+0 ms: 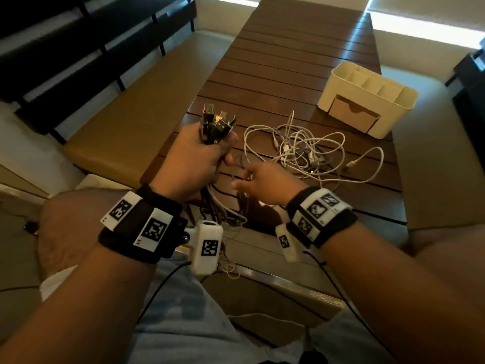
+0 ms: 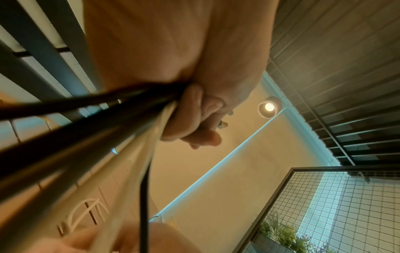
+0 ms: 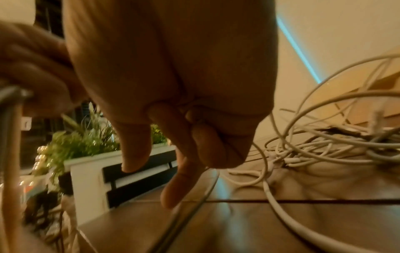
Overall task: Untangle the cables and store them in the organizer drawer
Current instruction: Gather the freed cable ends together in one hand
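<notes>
My left hand is raised over the table's near left edge and grips a bundle of dark and light cables, with the USB plugs sticking up out of the fist. In the left wrist view its fingers curl round the bundle's strands. My right hand hovers just right of it, thumb and index finger apart, beside thin strands hanging from the bundle. The right wrist view shows a thin cable passing the index fingertip. A tangle of white cables lies on the table. The cream organizer stands behind it, its drawer facing me.
The slatted wooden table runs away from me. A tan bench seat with a black slatted back lies to the left. Strands of the bundle hang over the table's near edge. A white planter with greenery stands beyond the table.
</notes>
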Motion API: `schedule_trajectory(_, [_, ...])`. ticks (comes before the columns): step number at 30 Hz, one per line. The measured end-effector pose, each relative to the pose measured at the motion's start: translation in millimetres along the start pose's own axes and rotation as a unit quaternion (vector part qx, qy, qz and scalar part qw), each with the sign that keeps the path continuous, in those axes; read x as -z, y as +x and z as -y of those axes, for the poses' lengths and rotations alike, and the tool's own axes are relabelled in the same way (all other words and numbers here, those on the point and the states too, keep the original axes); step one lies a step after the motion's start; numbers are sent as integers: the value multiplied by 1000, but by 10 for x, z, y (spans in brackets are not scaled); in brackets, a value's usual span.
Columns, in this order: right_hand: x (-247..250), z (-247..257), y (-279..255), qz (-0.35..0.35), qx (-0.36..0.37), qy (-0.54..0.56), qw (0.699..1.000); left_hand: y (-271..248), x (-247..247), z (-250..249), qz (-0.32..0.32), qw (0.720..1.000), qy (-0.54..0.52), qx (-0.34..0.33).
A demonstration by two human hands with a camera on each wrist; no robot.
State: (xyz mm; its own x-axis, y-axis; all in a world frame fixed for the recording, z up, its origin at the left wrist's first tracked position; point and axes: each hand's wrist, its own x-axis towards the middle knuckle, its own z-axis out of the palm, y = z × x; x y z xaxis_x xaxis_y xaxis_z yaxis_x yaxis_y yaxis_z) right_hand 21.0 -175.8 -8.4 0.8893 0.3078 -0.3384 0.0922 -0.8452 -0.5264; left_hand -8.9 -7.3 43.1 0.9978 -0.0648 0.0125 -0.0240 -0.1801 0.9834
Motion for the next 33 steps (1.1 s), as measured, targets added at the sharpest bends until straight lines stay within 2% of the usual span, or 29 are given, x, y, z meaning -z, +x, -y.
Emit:
schedule_trajectory(6, [-189,40,210,55,29,-169,984,46,83,4,2,999,-37,-3])
schedule_trajectory(8, [-182,10,158,44,31,-176,983,84,121,-12,0,999,-46,-6])
schedule_trajectory(10, [-150,-16,73,71,52,-180,980,121,134,-17,0,998,-59,-4])
schedule_trajectory(12, [-94,-50,-20,102,71,-132,983,151,105,-15,6,997,-73,4])
schedule_trajectory(13, [-62,-67,-49,88,71,-90,990,160,82,-10,8,997,-79,7])
schedule_trajectory(15, [-2,-114,-33,-3,42,-17,999,168,35,10,11,997,-82,11])
schedule_trajectory(17, [-3,-174,30,-71,4,-26,997,170,0,39,13,996,-85,13])
schedule_trajectory(20, [-123,-226,102,-66,-20,-139,988,175,-23,69,15,996,-82,16])
schedule_trajectory(27, [-97,-286,195,-72,-5,-143,987,215,-4,87,15,996,-88,23])
schedule_trajectory(28, [-35,-294,155,-58,3,-111,992,226,3,87,15,996,-88,22])
schedule_trajectory(30, [82,-310,48,52,18,-57,997,247,23,93,21,995,-90,21])
schedule_trajectory(32, [165,-309,-68,193,16,-87,977,279,19,95,27,995,-95,26])
schedule_trajectory(33, [182,-319,-111,231,10,-110,967,300,7,97,30,994,-96,29])
